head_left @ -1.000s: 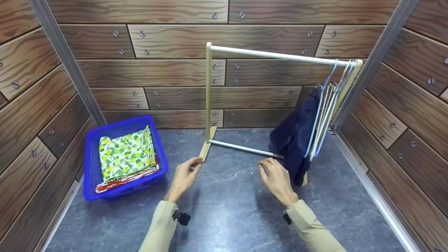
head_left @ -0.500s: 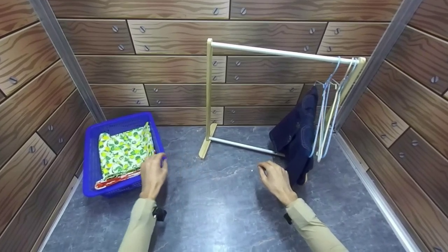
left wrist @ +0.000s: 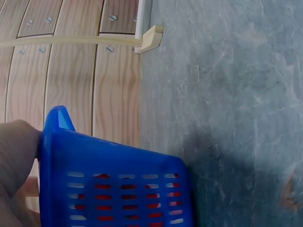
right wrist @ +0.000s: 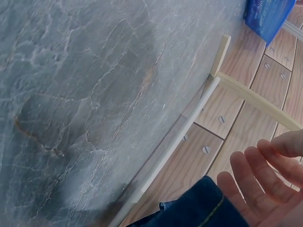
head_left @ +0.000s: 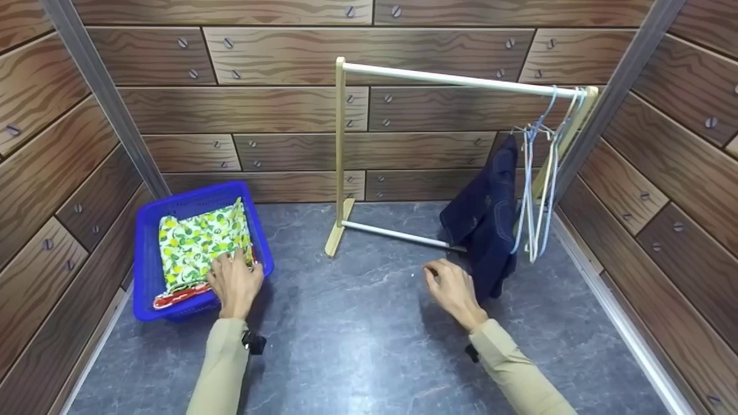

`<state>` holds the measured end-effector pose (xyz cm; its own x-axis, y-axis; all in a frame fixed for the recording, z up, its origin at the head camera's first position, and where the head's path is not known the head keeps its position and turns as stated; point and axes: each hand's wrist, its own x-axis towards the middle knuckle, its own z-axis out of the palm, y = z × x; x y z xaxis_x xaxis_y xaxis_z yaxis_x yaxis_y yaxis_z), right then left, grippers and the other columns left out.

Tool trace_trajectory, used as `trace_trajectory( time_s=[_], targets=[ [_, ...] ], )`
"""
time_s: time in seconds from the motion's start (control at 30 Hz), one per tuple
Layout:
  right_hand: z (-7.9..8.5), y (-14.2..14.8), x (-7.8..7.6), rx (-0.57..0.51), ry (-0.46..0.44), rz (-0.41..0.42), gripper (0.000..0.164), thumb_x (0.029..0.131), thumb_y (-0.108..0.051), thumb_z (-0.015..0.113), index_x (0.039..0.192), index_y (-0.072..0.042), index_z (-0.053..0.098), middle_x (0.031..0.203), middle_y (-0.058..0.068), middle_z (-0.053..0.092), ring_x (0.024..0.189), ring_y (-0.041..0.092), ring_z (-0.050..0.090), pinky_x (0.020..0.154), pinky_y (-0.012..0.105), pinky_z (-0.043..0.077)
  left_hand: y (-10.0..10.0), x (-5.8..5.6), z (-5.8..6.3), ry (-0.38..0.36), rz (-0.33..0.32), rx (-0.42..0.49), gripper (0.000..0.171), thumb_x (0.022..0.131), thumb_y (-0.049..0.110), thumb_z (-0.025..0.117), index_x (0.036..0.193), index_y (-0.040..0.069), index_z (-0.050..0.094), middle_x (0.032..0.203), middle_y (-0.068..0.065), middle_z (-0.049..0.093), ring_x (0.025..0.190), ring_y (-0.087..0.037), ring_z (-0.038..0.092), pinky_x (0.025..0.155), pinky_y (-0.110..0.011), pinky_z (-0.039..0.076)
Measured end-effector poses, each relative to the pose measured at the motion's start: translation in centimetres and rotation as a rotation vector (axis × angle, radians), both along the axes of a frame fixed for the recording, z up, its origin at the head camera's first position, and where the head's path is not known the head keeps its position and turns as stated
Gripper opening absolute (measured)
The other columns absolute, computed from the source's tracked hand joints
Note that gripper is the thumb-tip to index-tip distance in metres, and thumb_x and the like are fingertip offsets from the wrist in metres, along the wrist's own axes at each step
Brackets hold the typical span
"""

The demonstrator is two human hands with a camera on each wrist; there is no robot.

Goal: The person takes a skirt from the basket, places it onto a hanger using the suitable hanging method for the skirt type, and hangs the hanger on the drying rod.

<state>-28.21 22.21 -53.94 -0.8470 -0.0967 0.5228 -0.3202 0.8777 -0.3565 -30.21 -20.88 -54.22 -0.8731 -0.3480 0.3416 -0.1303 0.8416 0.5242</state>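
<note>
My left hand point(head_left: 233, 285) is over the near right rim of a blue plastic basket point(head_left: 262, 236), its spread fingers reaching down to a folded cloth with a lemon print point(head_left: 193, 239). In the left wrist view the thumb point(left wrist: 19, 151) lies along the basket's rim; the fingertips are hidden. Beneath the lemon cloth a red and white cloth point(head_left: 181, 296) shows. Loosely curled and holding nothing, my right hand point(head_left: 454, 291) hovers beside a dark blue denim garment point(head_left: 493, 225). That garment hangs from the right end of a small clothes rack point(head_left: 340, 144).
Several wire hangers point(head_left: 536, 196), blue and pale, crowd the right end of the rack's white top rail point(head_left: 450, 78). A lower rail point(head_left: 398, 234) runs close to the grey marbled floor point(head_left: 346, 323). Wood-patterned walls point(head_left: 277, 109) enclose the back and sides.
My left hand has moved from the rack's left foot leftward to the basket, its fingers now over the lemon cloth. The hangers have swung slightly. My right hand has stayed nearly still.
</note>
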Motion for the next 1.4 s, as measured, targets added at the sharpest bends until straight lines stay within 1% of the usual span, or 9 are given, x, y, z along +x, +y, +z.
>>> trace_trajectory(
  time_s=[0.2,0.33,0.6,0.73,0.93,1.1,1.23,1.3,1.4],
  targets=[
    [0.3,0.2,-0.4,-0.008,-0.006,0.003,0.011,0.091,-0.018,0.067,0.094,-0.014,0.077,0.087,-0.001,0.072,0.079,0.023,0.070,0.067,0.045,0.056,-0.6,-0.5,1.3,-0.206,0.000,0.006,0.054,0.087,0.035,0.057,0.127,-0.001,0.056,0.124,-0.036,0.056,0.126,-0.055,0.040,0.113,-0.068,0.007],
    [0.4,0.3,-0.4,-0.015,-0.019,0.003,0.012,0.091,-0.019,0.067,0.094,-0.015,0.077,0.087,-0.001,0.072,0.080,0.023,0.070,0.068,0.045,0.055,-0.7,-0.9,1.7,-0.295,-0.018,0.016,0.048,0.089,0.036,0.054,0.118,-0.002,0.059,0.115,-0.032,0.063,0.113,-0.054,0.051,0.106,-0.067,0.019],
    [0.1,0.2,-0.1,-0.027,-0.023,0.004,0.011,0.090,-0.019,0.067,0.094,-0.015,0.077,0.087,-0.001,0.072,0.080,0.022,0.070,0.068,0.044,0.056,-2.2,-1.0,2.3,-0.347,-0.072,0.087,0.051,0.100,0.045,0.038,0.108,0.002,0.066,0.117,-0.030,0.064,0.108,-0.050,0.059,0.089,-0.064,0.039],
    [0.0,0.1,0.0,-0.019,-0.020,0.004,0.010,0.090,-0.019,0.067,0.092,-0.015,0.077,0.085,-0.001,0.071,0.078,0.022,0.069,0.067,0.044,0.055,-3.9,-0.8,3.4,-0.434,-0.158,0.087,0.049,0.098,0.044,0.046,0.111,0.002,0.066,0.118,-0.028,0.064,0.104,-0.046,0.062,0.078,-0.058,0.048],
    [0.1,0.0,0.1,-0.021,-0.032,0.014,0.010,0.091,-0.019,0.067,0.093,-0.015,0.077,0.085,-0.001,0.071,0.077,0.022,0.069,0.066,0.043,0.055,-6.3,-0.9,4.5,-0.583,-0.365,0.144,0.058,0.092,0.040,0.061,0.124,-0.008,0.059,0.126,-0.030,0.058,0.110,-0.041,0.058,0.093,-0.052,0.047],
    [0.1,0.0,0.2,-0.025,-0.041,0.013,0.010,0.090,-0.019,0.068,0.094,-0.015,0.077,0.086,-0.001,0.072,0.079,0.022,0.069,0.067,0.044,0.055,-7.5,-1.3,4.8,-0.653,-0.411,0.161,0.051,0.089,0.022,0.062,0.126,-0.012,0.056,0.124,-0.031,0.059,0.107,-0.037,0.057,0.094,-0.050,0.048],
    [0.0,0.0,0.2,-0.024,-0.049,0.010,0.011,0.090,-0.019,0.068,0.094,-0.015,0.077,0.087,-0.001,0.072,0.080,0.023,0.070,0.069,0.045,0.055,-7.9,-1.8,4.6,-0.678,-0.381,0.129,0.023,0.086,0.018,0.061,0.080,-0.004,0.065,0.071,-0.011,0.059,0.066,-0.021,0.052,0.062,-0.034,0.047],
    [0.0,0.0,0.2,-0.025,-0.052,0.008,0.011,0.090,-0.019,0.068,0.094,-0.016,0.077,0.088,-0.001,0.072,0.081,0.023,0.070,0.069,0.045,0.055,-8.1,-1.9,4.4,-0.693,-0.375,0.163,0.027,0.086,0.016,0.061,0.061,0.009,0.055,0.057,0.002,0.043,0.054,-0.013,0.039,0.052,-0.028,0.037],
    [-0.1,0.0,0.2,-0.023,-0.054,0.004,0.010,0.090,-0.019,0.068,0.094,-0.017,0.077,0.088,-0.001,0.072,0.081,0.023,0.070,0.070,0.045,0.055,-8.4,-1.9,4.3,-0.699,-0.377,0.200,0.037,0.086,0.012,0.058,0.053,0.018,0.041,0.051,0.007,0.032,0.048,-0.009,0.031,0.048,-0.024,0.030]
  ],
)
